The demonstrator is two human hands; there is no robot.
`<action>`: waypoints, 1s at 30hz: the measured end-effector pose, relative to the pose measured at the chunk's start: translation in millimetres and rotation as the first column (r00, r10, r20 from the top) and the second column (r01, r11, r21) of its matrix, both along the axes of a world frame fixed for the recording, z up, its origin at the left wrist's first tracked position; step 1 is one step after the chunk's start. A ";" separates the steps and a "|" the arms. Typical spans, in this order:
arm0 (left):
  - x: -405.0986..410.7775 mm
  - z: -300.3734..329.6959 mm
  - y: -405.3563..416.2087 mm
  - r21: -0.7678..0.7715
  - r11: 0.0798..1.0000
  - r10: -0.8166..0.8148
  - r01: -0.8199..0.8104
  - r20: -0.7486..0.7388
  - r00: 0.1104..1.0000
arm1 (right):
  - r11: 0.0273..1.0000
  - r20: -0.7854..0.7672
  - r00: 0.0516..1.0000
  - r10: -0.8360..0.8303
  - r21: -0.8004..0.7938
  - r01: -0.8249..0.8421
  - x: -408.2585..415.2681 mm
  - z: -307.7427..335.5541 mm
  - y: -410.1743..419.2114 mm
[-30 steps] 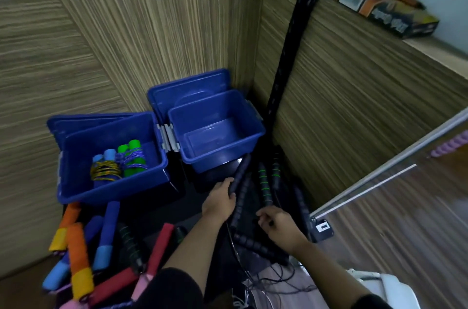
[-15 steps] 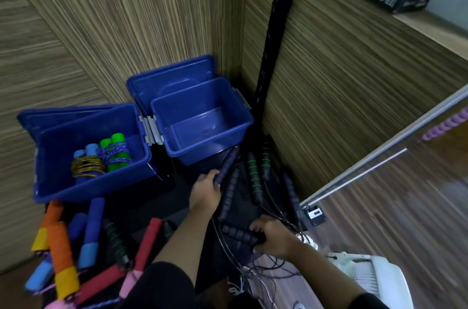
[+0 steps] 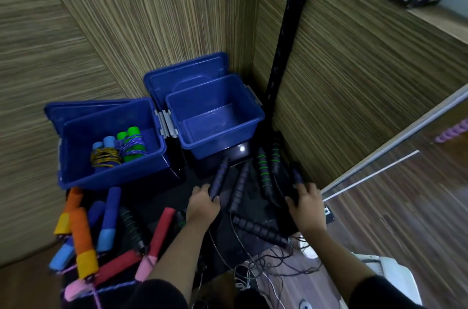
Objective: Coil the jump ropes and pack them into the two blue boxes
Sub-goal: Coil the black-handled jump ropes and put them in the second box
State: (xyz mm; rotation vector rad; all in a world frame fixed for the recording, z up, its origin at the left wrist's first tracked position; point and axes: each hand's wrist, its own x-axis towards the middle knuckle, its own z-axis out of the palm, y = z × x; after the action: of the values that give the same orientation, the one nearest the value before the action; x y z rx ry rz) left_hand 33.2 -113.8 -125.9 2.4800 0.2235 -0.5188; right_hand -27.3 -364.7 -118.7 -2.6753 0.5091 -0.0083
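Observation:
Two open blue boxes stand against the wall. The left box (image 3: 109, 177) holds two coiled ropes, one with light blue handles (image 3: 105, 154) and one with green handles (image 3: 132, 143). The right box (image 3: 217, 147) holds nothing. My left hand (image 3: 202, 204) grips a black handle with purple rings (image 3: 220, 177) in front of the right box. My right hand (image 3: 307, 203) curls round another purple-ringed black handle (image 3: 295, 176) near the right wall. Their thin black cord trails toward me.
Between my hands lie black handles (image 3: 240, 188), some with green rings (image 3: 263, 172), and one crosswise (image 3: 258, 229). Orange (image 3: 82, 240), blue (image 3: 109, 217) and red (image 3: 158, 237) foam handles sit at the lower left. Loose cords (image 3: 268, 265) tangle near me. A black post (image 3: 283, 60) rises in the corner.
My right hand has left the crosswise black handle and moved up and right onto the purple-ringed handle by the wall. My left hand has kept its hold on its handle.

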 end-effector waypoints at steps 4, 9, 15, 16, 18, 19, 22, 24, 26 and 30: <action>-4.9 3.5 -1.9 0.012 1.000 -0.009 0.009 0.018 1.000 | 0.994 -0.217 0.972 -0.094 0.028 0.103 3.2 4.1 -14.6; -7.8 1.5 -1.8 0.034 0.995 -0.098 0.098 0.009 0.995 | 0.952 -0.175 0.972 -0.159 0.233 0.197 5.2 5.6 -24.4; -8.7 18.5 -5.7 -0.068 0.997 0.022 -0.025 -0.044 0.999 | 0.919 -0.076 0.979 -0.191 0.335 0.206 -2.7 20.0 -25.9; -8.7 20.3 -5.5 -0.115 0.991 0.061 -0.067 -0.056 0.997 | 0.909 -0.061 0.978 -0.197 0.361 0.206 -4.5 25.0 -25.1; -10.2 23.7 -3.1 -0.218 0.965 0.128 -0.142 -0.077 0.989 | 0.868 -0.033 0.971 -0.238 0.442 0.228 -9.3 33.8 -21.3; -12.7 25.7 -1.4 -0.266 0.949 0.154 -0.171 -0.084 0.985 | 0.842 -0.018 0.964 -0.265 0.482 0.240 -12.7 37.3 -18.7; -25.7 32.2 2.0 -0.425 0.861 0.258 -0.280 -0.111 0.960 | 0.792 0.032 0.941 -0.337 0.551 0.264 -24.2 47.2 -7.5; -38.7 40.4 4.3 -0.541 0.777 0.279 -0.322 -0.163 0.946 | 0.776 0.036 0.933 -0.357 0.567 0.275 -33.5 50.9 0.2; -50.8 49.0 6.6 -0.648 0.684 0.226 -0.335 -0.249 0.942 | 0.752 0.036 0.930 -0.366 0.601 0.273 -44.2 53.3 8.2; -67.5 60.3 0.5 -0.728 0.617 0.053 -0.301 -0.342 0.938 | 0.694 0.063 0.937 -0.343 0.690 0.207 -63.7 56.8 26.9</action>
State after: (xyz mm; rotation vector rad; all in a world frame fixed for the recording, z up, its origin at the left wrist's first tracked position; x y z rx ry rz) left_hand -34.3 -113.4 -65.6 1.5003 0.2867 -0.7097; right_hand -91.0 -337.8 -61.9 -1.8357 0.6936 -0.1373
